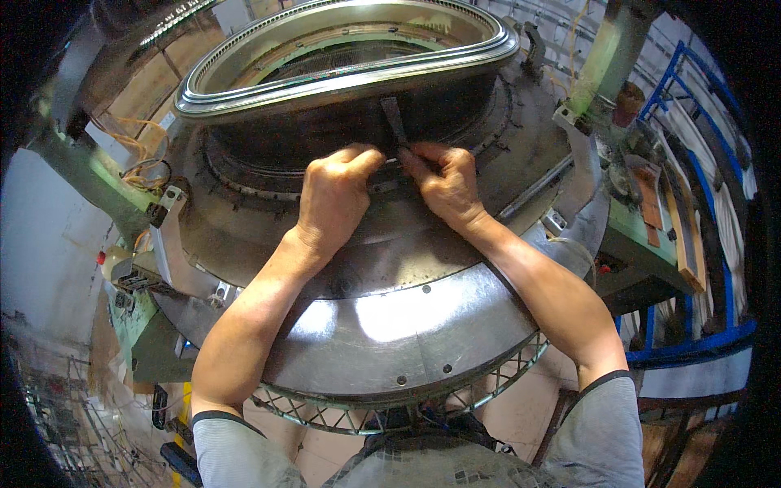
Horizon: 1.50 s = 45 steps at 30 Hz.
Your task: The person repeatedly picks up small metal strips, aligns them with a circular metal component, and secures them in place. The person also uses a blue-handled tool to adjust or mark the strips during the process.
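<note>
Both hands meet at the front wall of a dark drum point(285, 146) on a large round machine. My left hand point(338, 191) is curled closed, fingertips turned toward my right hand; whatever it holds is hidden. My right hand point(446, 180) pinches with thumb and forefinger at the lower end of a narrow, flat grey strip point(392, 118). The strip stands up against the drum, leaning slightly left at its top. Above the hands runs a shiny, ridged metal ring point(350, 81). Below them spreads a wide, worn metal plate point(382, 313) with bright reflections.
Green machine posts rise at left point(98, 175) and right point(610, 73), with metal brackets beside the plate. Orange cables point(138, 150) hang near the left post. A blue rack point(708, 163) holding pale material stands at right. A lattice ring point(317, 415) lies under the plate's near edge.
</note>
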Available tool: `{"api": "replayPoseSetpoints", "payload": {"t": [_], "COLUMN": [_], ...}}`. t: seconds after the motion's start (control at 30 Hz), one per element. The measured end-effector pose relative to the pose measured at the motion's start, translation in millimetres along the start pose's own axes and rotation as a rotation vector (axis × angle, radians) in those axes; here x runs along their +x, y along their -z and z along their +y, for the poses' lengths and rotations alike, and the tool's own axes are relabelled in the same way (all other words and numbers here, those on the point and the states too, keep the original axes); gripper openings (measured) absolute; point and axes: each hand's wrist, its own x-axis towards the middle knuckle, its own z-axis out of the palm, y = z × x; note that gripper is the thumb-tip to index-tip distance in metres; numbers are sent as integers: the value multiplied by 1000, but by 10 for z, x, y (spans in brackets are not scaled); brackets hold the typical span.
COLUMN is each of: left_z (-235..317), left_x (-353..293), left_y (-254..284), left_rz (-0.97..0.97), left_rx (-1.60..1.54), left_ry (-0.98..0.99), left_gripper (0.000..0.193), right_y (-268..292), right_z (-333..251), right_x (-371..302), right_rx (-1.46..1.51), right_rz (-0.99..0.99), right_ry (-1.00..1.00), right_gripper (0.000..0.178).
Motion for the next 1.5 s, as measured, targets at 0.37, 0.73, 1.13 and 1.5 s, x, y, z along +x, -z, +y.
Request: {"api": "replayPoseSetpoints", "payload": {"t": [0.37, 0.73, 1.13, 1.5], "left_z": [20, 41, 38, 35], "left_x": [-54, -37, -33, -22], "left_y": [-75, -71, -84, -89], "left_rz": [2, -53, -86, -69], "left_rx": [100, 135, 134, 148], "left_ry": [-41, -54, -59, -65], "left_gripper": [24, 16, 16, 13], "right_y": [10, 17, 30, 19], "right_z": [-19, -1, -43, -48], "right_x": [-3, 4, 5, 14], "right_rx": [-53, -69, -96, -90], "right_rz": [13, 8, 11, 30], "right_ry": [24, -5, 4, 13], "right_gripper": [13, 13, 15, 16]}}
